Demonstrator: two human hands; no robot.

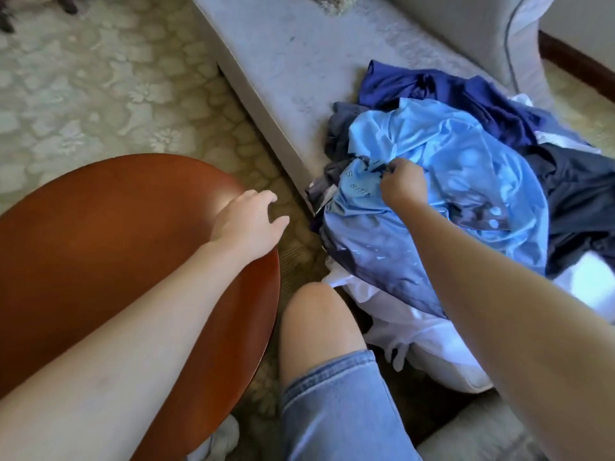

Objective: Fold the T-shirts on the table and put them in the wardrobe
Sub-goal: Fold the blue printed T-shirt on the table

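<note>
Pinching a bunched fold of the blue shirt (466,161), the right hand (403,185) has its fingers curled tight into the cloth, a grip that looks meant to lift this one garment off the pile (499,104) without dragging the rest. The shirt lies on top of that heap of dark blue, grey and white clothes, which sits on the sofa (283,61) rather than on the table (116,234). The left hand (251,216) hangs over the table's far edge, fingers loosely spread and holding nothing, probably ready to catch the shirt's other side. The wooden top would give a flat place for folding. No wardrobe shows.
</note>
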